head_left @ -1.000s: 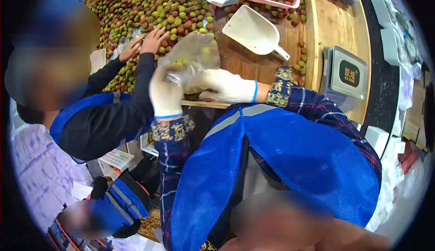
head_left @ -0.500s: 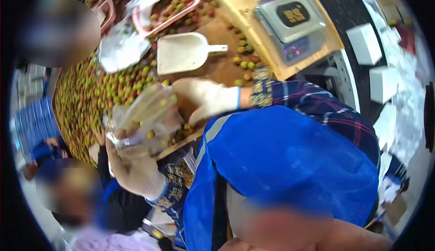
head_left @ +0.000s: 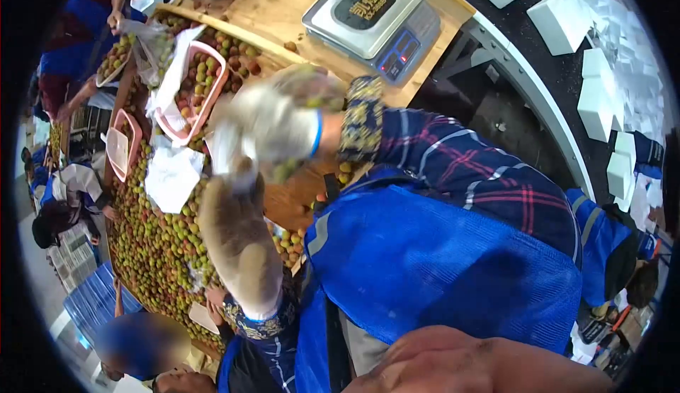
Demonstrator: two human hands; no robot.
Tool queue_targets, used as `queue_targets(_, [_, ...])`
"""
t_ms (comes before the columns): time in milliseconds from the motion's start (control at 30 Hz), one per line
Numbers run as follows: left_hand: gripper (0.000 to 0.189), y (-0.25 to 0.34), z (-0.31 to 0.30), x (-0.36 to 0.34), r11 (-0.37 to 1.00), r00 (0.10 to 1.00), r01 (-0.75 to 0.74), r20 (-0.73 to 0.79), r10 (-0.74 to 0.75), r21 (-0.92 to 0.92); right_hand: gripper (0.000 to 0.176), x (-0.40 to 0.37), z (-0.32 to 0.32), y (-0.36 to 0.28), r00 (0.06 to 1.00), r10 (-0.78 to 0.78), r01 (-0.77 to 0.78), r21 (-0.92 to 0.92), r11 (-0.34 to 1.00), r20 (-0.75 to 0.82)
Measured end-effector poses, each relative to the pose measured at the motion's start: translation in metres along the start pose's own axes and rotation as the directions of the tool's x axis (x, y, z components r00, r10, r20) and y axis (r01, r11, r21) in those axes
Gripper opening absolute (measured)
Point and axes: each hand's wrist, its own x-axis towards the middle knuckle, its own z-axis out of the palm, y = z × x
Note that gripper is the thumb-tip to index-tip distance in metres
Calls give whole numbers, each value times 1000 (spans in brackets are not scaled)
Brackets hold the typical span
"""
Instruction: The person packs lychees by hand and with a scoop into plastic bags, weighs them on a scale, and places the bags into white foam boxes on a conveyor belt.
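Both my hands wear pale knit gloves and meet over the lychee table. My right hand (head_left: 280, 124), smeared by motion, grips a clear plastic bag (head_left: 315, 85) with lychees in it, which shows beyond the knuckles. My left hand (head_left: 241, 240) is lower and nearer my body, its fingers pointing up and closed at a whitish, blurred part that looks like the bag's neck. Where the hands meet, detail is lost to blur. Loose lychees (head_left: 159, 244) cover the table to the left of my hands.
A digital scale (head_left: 368, 14) stands on a wooden board at the top. Pink-rimmed baskets (head_left: 219, 85), a white plastic sheet (head_left: 173, 177) and more lychees lie at the left. Several co-workers line the table's far and left sides. White foam boxes (head_left: 559, 21) sit on the right.
My right hand has moved up toward the scale with the bag of lychees. My left hand has risen and turned its fingers upward. The view has shifted, showing more co-workers.
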Motion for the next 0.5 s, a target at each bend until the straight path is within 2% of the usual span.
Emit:
queue_targets(33, [82,7,11,8,983,1000,-7,8,6,185,23,8,-34,-8,979,201,-202,-35,979,-23])
queue_targets(67, [79,8,19,11,946,994,-106,9,109,307,23,20,-69,-20,875,478,-482,-198,853,-72])
queue_targets(100, [75,4,17,11,941,991,-110,-33,127,319,22,18,-87,23,971,-101,6,-397,918,-219])
queue_targets(133, [73,-3,11,8,937,986,-113,-79,147,330,22,29,-111,50,912,-354,243,-424,872,-206])
queue_targets(167, [70,-9,0,3,952,990,-32,-120,71,305,23,40,-135,76,792,-583,453,-467,759,-179])
queue_targets(200, [65,-9,-3,-3,958,978,94,-204,-38,271,24,49,-155,80,853,-504,450,-296,843,-137])
queue_targets(233, [63,-16,-13,-12,963,964,161,-241,-107,215,22,53,-170,78,858,-500,396,-467,791,-117])
queue_targets(267, [60,-24,-26,-21,961,943,229,-279,-180,155,21,56,-177,77,880,-441,441,-39,897,-178])
queue_targets(333, [56,-31,-34,-52,925,894,321,-387,-225,203,22,79,-213,139,933,-353,327,-242,914,-72])
queue_targets(367, [53,-38,-47,-68,887,872,371,-432,-230,276,25,74,-224,127,984,-116,89,-188,978,-138])
queue_targets(400, [50,-47,-55,-90,880,783,442,-554,-283,175,22,74,-240,132,983,-66,27,-217,976,-174])
queue_targets(500, [47,-77,-93,-167,880,704,459,-655,-273,127,21,80,-289,164,964,-143,48,-378,925,-226])
